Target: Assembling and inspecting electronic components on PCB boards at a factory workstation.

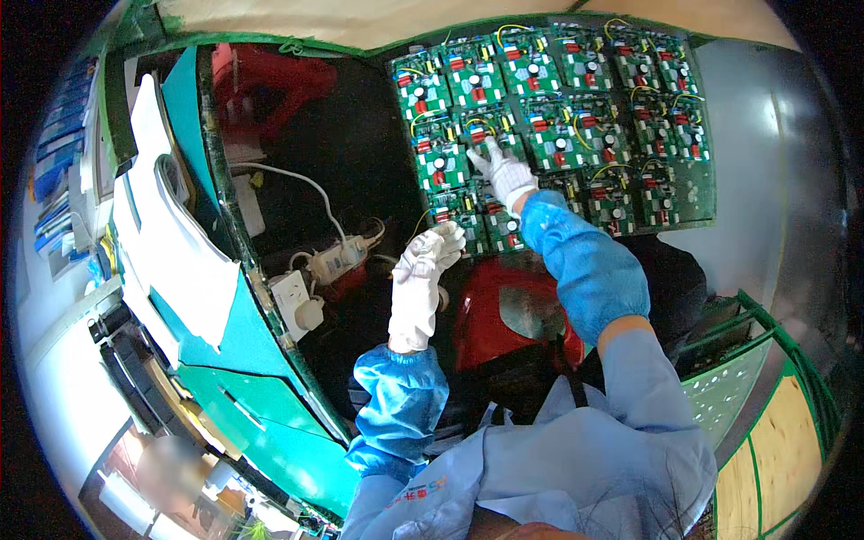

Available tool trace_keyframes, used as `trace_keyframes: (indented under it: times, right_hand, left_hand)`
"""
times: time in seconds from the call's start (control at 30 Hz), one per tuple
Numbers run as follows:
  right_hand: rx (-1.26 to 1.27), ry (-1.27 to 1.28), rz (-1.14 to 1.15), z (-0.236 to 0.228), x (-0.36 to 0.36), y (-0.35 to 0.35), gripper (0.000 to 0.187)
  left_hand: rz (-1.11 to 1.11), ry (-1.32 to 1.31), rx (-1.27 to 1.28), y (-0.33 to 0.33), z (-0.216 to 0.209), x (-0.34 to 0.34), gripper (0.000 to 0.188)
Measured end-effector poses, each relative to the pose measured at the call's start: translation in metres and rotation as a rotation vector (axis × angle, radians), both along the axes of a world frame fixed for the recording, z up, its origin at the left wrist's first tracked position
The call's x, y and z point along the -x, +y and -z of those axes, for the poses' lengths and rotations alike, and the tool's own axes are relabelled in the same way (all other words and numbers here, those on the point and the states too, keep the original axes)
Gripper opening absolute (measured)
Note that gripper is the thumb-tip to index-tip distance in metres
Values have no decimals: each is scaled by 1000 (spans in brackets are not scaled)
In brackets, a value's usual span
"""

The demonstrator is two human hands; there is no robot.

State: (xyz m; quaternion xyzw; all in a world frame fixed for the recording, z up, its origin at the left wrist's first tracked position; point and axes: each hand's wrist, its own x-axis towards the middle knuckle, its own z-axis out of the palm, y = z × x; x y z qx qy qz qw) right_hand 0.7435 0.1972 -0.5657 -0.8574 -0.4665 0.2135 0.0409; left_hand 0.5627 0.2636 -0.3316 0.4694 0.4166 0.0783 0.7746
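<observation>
Rows of green circuit boards (560,144) lie side by side on a dark tray. They carry red parts, round black-and-white parts and yellow wires. My right hand (504,173), in a white glove, reaches over the middle boards with its fingers spread; the fingertips are at one board (482,127) with a yellow wire. Whether they press on it, I cannot tell. My left hand (430,256), also gloved, is at the tray's lower left corner beside a board (457,205). Its fingers are curled together, and anything between them is hidden. Blue sleeve covers reach up both forearms.
To the left stands a teal-topped bench (279,432) with white papers (180,261) and a pen (241,407). A power strip (337,259) with plugs and a white cable lies beside it. Below the tray is a red stool (486,315). A green metal frame (765,333) stands at right.
</observation>
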Motion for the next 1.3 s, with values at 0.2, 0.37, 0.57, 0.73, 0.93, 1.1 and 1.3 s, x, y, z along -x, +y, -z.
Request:
trace_keyframes:
  times: [0.2,0.37,0.57,0.73,0.93,1.1,1.3]
  right_hand:
    - [246,-26,-99,8,-17,21,84]
    - [231,-116,-115,4,-23,12,80]
    - [33,-229,-161,27,-17,-1,71]
    - [-50,-181,-266,23,-27,2,35]
    - [-124,-172,-317,29,-29,2,19]
    - [-200,-55,-128,39,-38,5,23]
    - [-212,-288,-163,3,5,-2,42]
  left_hand:
    - [-78,-15,-27,14,-5,12,44]
    - [-136,-122,6,24,0,20,42]
    - [-175,-126,-16,35,-10,22,45]
    - [-173,-110,-37,37,-11,23,46]
    - [-150,-128,-1,33,0,23,45]
    - [-149,-141,7,30,10,16,45]
    - [-165,-68,-55,25,5,10,44]
